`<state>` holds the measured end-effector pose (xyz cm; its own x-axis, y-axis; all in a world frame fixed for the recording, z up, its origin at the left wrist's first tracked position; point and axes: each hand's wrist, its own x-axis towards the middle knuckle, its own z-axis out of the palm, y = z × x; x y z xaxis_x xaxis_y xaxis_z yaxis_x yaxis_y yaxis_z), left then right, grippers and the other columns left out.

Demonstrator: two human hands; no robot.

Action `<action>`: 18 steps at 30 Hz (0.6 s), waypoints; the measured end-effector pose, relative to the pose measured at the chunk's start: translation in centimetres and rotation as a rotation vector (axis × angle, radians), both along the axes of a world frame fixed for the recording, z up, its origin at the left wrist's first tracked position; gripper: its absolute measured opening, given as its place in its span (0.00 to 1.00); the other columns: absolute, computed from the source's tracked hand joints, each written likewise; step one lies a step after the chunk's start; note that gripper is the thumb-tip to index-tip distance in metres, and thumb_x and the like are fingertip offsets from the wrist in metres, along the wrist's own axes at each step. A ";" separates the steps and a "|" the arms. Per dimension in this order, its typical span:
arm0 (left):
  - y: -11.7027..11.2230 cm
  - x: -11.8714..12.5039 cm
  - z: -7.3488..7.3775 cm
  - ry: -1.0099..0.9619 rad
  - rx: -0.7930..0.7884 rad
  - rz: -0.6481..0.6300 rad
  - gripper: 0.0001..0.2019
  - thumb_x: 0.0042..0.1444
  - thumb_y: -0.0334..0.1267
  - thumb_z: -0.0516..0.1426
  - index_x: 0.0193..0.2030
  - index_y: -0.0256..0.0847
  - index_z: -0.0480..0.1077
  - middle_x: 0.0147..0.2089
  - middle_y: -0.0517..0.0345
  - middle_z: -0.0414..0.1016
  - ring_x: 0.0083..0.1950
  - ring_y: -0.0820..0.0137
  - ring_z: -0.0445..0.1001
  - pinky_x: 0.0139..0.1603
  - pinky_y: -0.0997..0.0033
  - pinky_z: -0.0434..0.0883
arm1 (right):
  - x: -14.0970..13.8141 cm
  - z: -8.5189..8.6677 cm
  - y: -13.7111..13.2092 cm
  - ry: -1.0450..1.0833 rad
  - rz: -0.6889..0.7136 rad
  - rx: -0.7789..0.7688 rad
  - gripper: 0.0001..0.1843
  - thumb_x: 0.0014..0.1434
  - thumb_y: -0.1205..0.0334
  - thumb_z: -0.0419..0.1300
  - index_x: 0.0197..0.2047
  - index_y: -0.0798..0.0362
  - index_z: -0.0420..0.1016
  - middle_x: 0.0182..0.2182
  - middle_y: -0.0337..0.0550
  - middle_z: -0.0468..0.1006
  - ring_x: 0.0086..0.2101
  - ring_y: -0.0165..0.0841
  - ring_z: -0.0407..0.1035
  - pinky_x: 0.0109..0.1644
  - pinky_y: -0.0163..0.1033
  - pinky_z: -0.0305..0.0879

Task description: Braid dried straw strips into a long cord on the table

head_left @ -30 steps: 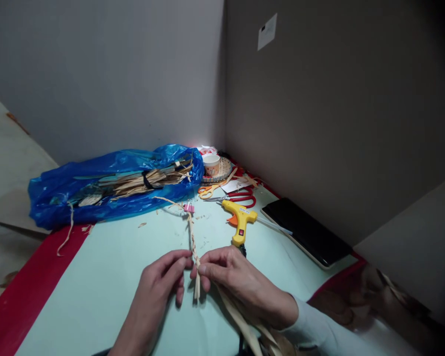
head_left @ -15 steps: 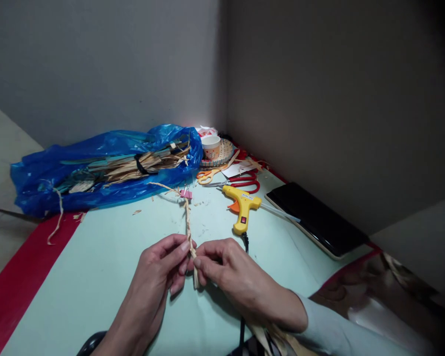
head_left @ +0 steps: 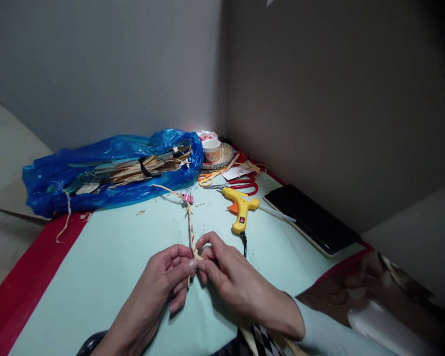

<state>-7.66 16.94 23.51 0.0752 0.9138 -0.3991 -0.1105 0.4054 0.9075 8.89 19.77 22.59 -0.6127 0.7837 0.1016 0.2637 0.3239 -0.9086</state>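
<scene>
A thin braided straw strip (head_left: 190,228) runs across the pale green table mat (head_left: 107,267), from a pink binder clip (head_left: 187,198) at its far end back to my hands. My left hand (head_left: 165,282) pinches the strip's near end between thumb and fingers. My right hand (head_left: 222,269) meets it from the right, its fingers also closed on the strip. Both hands touch each other at the fingertips.
A blue plastic bag (head_left: 107,170) full of straw strips lies at the back left. A yellow glue gun (head_left: 242,210), red scissors (head_left: 241,184), orange scissors (head_left: 207,177), a paper cup (head_left: 211,150) on a woven tray and a black tablet (head_left: 311,217) sit at the right. Walls close the corner.
My hands have drawn closer together, and the right hand's fingers have shifted further over the strip's near end. The view has shifted slightly.
</scene>
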 end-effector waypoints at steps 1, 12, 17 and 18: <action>0.0 0.0 0.0 0.010 -0.003 0.010 0.12 0.50 0.43 0.63 0.33 0.37 0.68 0.21 0.67 0.67 0.13 0.87 0.49 0.13 0.84 0.47 | 0.0 0.2 -0.2 -0.024 -0.009 0.017 0.07 0.66 0.67 0.49 0.47 0.54 0.60 0.28 0.36 0.72 0.31 0.31 0.66 0.41 0.37 0.59; 0.0 0.4 0.3 0.315 0.104 -0.009 0.12 0.50 0.43 0.60 0.24 0.38 0.66 0.18 0.69 0.60 0.19 0.80 0.51 0.19 0.79 0.48 | 0.7 1.2 -0.3 -0.378 -0.163 0.369 0.08 0.64 0.62 0.54 0.36 0.53 0.73 0.31 0.41 0.75 0.33 0.33 0.66 0.36 0.37 0.55; 0.1 0.6 0.2 0.313 0.145 -0.020 0.11 0.51 0.41 0.59 0.24 0.39 0.66 0.19 0.64 0.66 0.20 0.78 0.55 0.20 0.78 0.49 | -0.3 1.4 -2.4 -0.386 -0.260 0.606 0.08 0.64 0.67 0.53 0.33 0.54 0.70 0.29 0.41 0.72 0.31 0.35 0.65 0.34 0.39 0.54; 0.1 0.6 0.1 0.286 0.143 -0.009 0.10 0.50 0.40 0.60 0.24 0.39 0.66 0.18 0.66 0.65 0.20 0.79 0.53 0.20 0.78 0.47 | -0.7 1.2 -2.8 -0.388 -0.291 0.663 0.08 0.63 0.68 0.53 0.32 0.55 0.69 0.28 0.41 0.71 0.30 0.34 0.64 0.33 0.39 0.53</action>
